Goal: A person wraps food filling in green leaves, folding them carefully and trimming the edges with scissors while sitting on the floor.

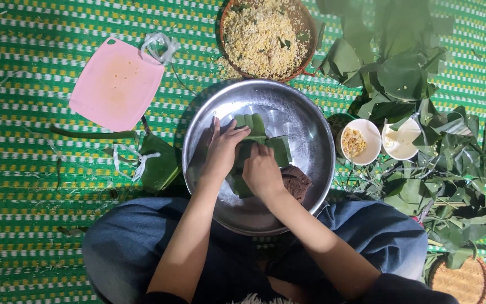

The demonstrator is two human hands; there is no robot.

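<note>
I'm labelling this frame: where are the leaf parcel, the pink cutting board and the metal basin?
leaf parcel point(252, 125), head view, upper fold.
pink cutting board point(116, 84), head view, its middle.
metal basin point(307, 132), head view, bare inner wall.

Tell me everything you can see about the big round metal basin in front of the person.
The big round metal basin looks like shiny steel, wide and shallow, with a scratched, reflective inside. It sits on the green striped woven mat, between the person's knees. Inside lie folded green leaves, which the left hand and right hand press down, and a dark brown square mould near the rim. A small white bowl stands just beside its right edge.
</note>
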